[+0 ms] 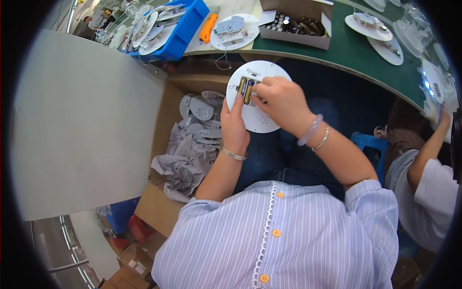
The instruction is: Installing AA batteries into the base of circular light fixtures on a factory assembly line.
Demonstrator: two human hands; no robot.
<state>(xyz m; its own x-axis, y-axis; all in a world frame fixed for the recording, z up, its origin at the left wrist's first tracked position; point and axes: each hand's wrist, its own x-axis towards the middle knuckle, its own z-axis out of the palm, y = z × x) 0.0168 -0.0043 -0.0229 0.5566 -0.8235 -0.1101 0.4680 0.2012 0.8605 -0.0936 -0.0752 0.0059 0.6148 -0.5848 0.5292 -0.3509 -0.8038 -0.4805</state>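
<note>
A round white plastic disc point(260, 123) with an open battery compartment is held up over my lap. My left hand point(234, 126) grips its left edge, the thumb lying on the face near the compartment. Dark and gold cylindrical batteries point(247, 90) sit side by side in the compartment. My right hand point(281, 98) is closed, with its fingertips at the compartment's right side; what they pinch, if anything, is hidden behind them. A cluster of small holes shows low on the disc's face.
Ahead, the green bench point(298, 57) carries a box of batteries point(296, 36), an orange-handled tool point(209, 28), another white disc point(235, 44) and a blue bin point(185, 33). A carton point(159, 127) with discs and crumpled paper stands left. A co-worker's arm point(430, 139) is at right.
</note>
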